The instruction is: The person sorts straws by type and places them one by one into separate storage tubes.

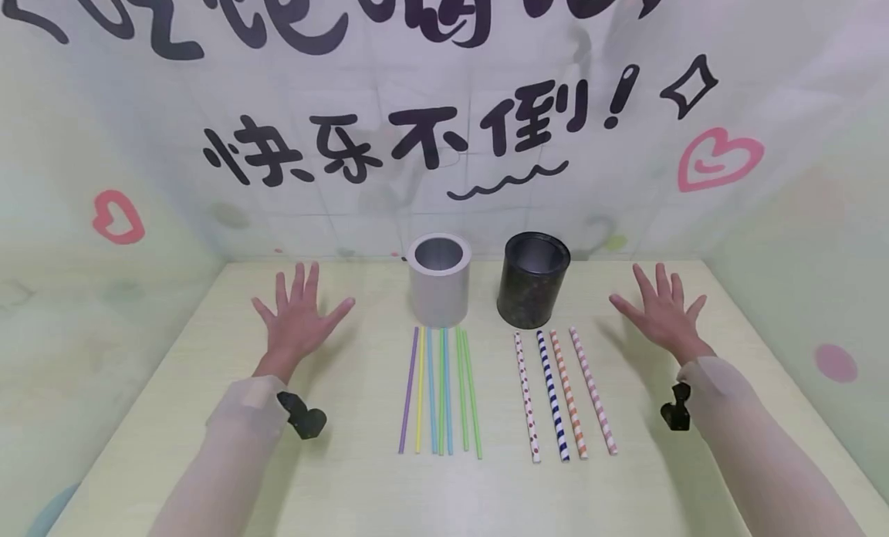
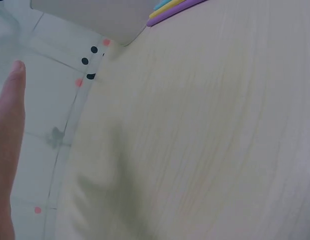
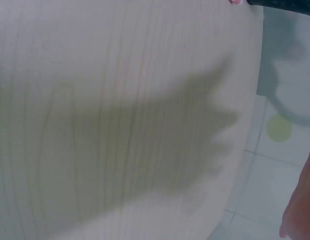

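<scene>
Both hands are spread wide with straight fingers, holding nothing. My left hand (image 1: 297, 321) is over the table's left side, left of a white cylindrical holder (image 1: 440, 296). Over the right side, my right hand (image 1: 663, 313) is nearest to a black cylindrical holder (image 1: 529, 294). Several thin plain straws (image 1: 430, 390) in purple, yellow, blue and green lie side by side in front of the white holder. In front of the black one lie several thicker patterned straws (image 1: 556, 394), one dotted and the others striped. The left wrist view catches the purple straw (image 2: 177, 11) near the white holder's base.
The pale wood-grain table (image 1: 451, 498) ends at a back wall covering (image 1: 347, 228) with black lettering and pink hearts. Side walls stand left and right. A small black device (image 1: 305, 417) sits at the left wrist, another black device (image 1: 677, 410) at the right.
</scene>
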A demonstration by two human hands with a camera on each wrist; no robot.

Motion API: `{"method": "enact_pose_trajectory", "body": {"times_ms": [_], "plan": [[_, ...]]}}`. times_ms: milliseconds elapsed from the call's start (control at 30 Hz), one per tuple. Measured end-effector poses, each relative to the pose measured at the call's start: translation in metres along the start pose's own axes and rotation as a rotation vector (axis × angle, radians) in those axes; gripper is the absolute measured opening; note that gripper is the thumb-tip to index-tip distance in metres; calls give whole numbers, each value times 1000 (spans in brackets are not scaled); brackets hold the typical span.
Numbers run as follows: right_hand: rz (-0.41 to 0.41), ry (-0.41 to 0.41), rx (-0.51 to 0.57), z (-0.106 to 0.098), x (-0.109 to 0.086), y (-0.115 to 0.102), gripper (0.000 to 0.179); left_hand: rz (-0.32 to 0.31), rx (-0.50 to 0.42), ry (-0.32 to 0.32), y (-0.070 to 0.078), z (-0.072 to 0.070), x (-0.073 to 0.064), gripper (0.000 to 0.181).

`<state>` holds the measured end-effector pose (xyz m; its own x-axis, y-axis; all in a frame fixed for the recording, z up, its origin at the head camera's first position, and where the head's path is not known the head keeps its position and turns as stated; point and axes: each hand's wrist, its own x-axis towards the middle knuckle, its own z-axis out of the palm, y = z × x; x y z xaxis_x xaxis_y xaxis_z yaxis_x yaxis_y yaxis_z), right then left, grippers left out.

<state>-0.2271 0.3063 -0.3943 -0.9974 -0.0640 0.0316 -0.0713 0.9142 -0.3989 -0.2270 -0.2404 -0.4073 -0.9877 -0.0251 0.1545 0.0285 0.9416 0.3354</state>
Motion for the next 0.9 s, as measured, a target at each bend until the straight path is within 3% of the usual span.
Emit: {"method": "enact_pose_trajectory", "body": {"times_ms": [233,333,467,567,733,900], "plan": [[-3,10,2,2,-4,6,83,31,-30,10,2,10,2,95],[-22,24,1,-2,-8,8,82,70,-103,39,11,9,4,87],[-70,39,36,-13,-17,-2,75,97,-380,69,37,-1,12,58],[-90,30,85,-22,-29,-21,60,62,-611,63,60,-10,24,39],[-143,-33,146,-22,-45,-61,40,-46,-887,-45,87,-16,47,39],[-242,-100,268,5,-47,-103,27,-146,-1056,-152,101,-11,58,43]]}}
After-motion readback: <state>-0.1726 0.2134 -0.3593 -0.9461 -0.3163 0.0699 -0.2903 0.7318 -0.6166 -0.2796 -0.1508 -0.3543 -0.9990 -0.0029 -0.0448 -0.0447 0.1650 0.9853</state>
